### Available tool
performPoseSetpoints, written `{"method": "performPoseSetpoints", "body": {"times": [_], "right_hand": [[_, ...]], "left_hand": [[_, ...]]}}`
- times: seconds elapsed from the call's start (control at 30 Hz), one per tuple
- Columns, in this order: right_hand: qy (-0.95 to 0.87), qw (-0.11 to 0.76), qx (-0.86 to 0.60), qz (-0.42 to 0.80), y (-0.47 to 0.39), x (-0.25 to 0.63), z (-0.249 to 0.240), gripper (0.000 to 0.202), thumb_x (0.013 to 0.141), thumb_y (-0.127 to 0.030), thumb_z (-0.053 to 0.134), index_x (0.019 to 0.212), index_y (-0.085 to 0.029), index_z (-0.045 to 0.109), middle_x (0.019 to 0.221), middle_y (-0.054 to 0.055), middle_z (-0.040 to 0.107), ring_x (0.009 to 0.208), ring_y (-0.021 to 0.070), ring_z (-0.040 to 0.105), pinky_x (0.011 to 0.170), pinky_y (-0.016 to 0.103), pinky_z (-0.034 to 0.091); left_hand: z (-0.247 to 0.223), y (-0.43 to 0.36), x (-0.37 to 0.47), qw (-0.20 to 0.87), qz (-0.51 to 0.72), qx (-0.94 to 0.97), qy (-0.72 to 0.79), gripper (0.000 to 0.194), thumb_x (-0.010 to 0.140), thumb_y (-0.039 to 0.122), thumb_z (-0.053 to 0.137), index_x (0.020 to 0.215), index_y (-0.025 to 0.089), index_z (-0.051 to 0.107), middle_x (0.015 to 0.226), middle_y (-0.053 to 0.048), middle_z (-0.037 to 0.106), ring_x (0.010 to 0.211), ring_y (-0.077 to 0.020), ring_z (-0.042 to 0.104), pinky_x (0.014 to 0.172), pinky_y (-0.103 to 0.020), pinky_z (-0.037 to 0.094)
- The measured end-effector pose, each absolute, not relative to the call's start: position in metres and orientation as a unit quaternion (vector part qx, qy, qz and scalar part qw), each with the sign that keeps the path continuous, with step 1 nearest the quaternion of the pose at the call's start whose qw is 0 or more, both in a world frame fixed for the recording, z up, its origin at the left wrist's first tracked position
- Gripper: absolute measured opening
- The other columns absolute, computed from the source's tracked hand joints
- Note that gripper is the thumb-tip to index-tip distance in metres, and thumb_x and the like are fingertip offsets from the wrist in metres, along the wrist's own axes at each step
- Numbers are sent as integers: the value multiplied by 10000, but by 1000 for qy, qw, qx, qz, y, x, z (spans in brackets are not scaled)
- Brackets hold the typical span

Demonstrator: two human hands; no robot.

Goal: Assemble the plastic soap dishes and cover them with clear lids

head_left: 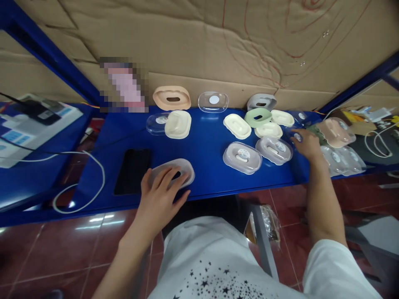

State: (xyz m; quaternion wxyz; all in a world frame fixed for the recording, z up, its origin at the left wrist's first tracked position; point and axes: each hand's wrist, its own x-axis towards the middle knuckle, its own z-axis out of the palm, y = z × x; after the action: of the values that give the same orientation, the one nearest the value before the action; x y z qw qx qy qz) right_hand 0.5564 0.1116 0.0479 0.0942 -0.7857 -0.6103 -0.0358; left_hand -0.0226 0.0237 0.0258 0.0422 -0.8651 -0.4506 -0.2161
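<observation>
**Two hands among soap-box parts on a blue bench**

The left hand (162, 189) lies flat, fingers spread and open, pressing on a grey lidded box (172, 172) at the near edge of the blue bench top (202, 145) — it rests on the lid and does not clasp it. Just beside this box, on the side away from the other hand, lies a black phone (133, 170), face up; beyond the phone a white cable (93, 182) loops off the bench edge.

The right hand (307, 143) reaches out to the far end of the bench, its fingers extended toward a small clear lid (296, 135); whether the fingertips pinch it or merely touch it cannot be told, as the view there is small and blurred. Between the two hands, measured from the grey lidded box, stand two more closed boxes with clear lids (242, 157) (274, 149). Behind these lie cream trays (237, 126), a green ring-shaped insert (258, 117) and a grey insert (262, 101). Farther back from the grey lidded box — against the cardboard wall (218, 41) — sit a peach insert (171, 98), a clear lid with a round white sticker (213, 101), and a cream tray (178, 123) overlapping another clear lid (157, 123).
</observation>
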Motion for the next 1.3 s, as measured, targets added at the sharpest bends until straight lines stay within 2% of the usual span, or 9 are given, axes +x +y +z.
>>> {"method": "performPoseSetpoints", "body": {"times": [0.2, 0.27, 0.4, 0.6, 0.7, 0.77, 0.97, 1.1, 1.3], "right_hand": [[-712, 56, -699, 30, 149, 533, 63, 427, 949, -130, 740, 1371, -190, 762, 1519, 155, 690, 1417, 227, 622, 1155, 314, 408], [-727, 39, -684, 44, 161, 527, 63, 410, 908, -121, 807, 1312, -186, 801, 1460, 164, 728, 1370, 245, 660, 1130, 329, 424], [-742, 41, -668, 32, 169, 525, 65, 238, 976, -166, 773, 1194, -97, 840, 1244, 223, 808, 1226, 259, 741, 1058, 344, 464], [-753, 126, -645, -36, 122, 500, 100, 231, 1038, -257, 721, 1162, -93, 825, 1200, 245, 810, 1146, 278, 769, 1006, 395, 507], [-792, 235, -553, -108, 70, 427, 106, 233, 1061, -339, 698, 1206, -187, 801, 1158, 150, 826, 1101, 292, 759, 1019, 475, 514], [-837, 234, -482, -112, 39, 362, 94, 235, 1075, -276, 666, 1286, -232, 760, 1188, 87, 822, 1131, 275, 740, 1078, 505, 488], [-906, 195, -374, -43, 19, 248, 33, 247, 1100, -175, 581, 1256, -226, 766, 1140, 48, 825, 1152, 221, 732, 1148, 448, 491], [-881, 254, -400, -3, 22, 261, 24, 251, 1107, -289, 620, 1312, -225, 750, 1233, 67, 815, 1210, 232, 734, 1183, 482, 505], [-815, 317, -484, 25, 7, 294, 22, 312, 1085, -274, 637, 1384, -258, 726, 1288, 97, 788, 1261, 283, 720, 1093, 509, 574]], "left_hand": [[23, 20, -23, 25, -199, -875, -440, 355, 1075, 221, 580, 1424, 223, 650, 1446, -120, 728, 1303, -356, 701, 1258, -703, 328], [21, 21, -22, 13, -214, -877, -430, 372, 1089, 186, 558, 1451, 231, 630, 1443, -98, 737, 1285, -325, 718, 1243, -655, 382], [22, 22, -23, -18, -285, -862, -420, 437, 1085, 170, 597, 1518, 226, 586, 1462, -92, 730, 1287, -266, 730, 1183, -502, 500], [38, 24, -21, -44, -414, -802, -428, 517, 1029, 103, 667, 1519, 256, 612, 1401, -74, 764, 1239, -231, 755, 1088, -393, 585], [46, 28, -15, -19, -461, -774, -434, 592, 1001, 62, 690, 1543, 281, 599, 1402, -64, 764, 1265, -226, 746, 1093, -383, 586], [49, 30, -10, -5, -471, -770, -431, 610, 997, 54, 692, 1553, 282, 589, 1408, -67, 762, 1281, -229, 741, 1100, -387, 581], [45, 33, -3, 19, -368, -842, -394, 462, 1047, 117, 650, 1497, 209, 601, 1414, -111, 755, 1264, -258, 750, 1148, -463, 526], [33, 35, 3, 47, -296, -870, -391, 411, 1076, 126, 591, 1483, 178, 599, 1429, -116, 747, 1238, -268, 756, 1138, -483, 506], [21, 39, 26, 61, -237, -906, -345, 449, 1061, 47, 505, 1474, 166, 633, 1461, -113, 729, 1298, -275, 725, 1162, -499, 475]]}}
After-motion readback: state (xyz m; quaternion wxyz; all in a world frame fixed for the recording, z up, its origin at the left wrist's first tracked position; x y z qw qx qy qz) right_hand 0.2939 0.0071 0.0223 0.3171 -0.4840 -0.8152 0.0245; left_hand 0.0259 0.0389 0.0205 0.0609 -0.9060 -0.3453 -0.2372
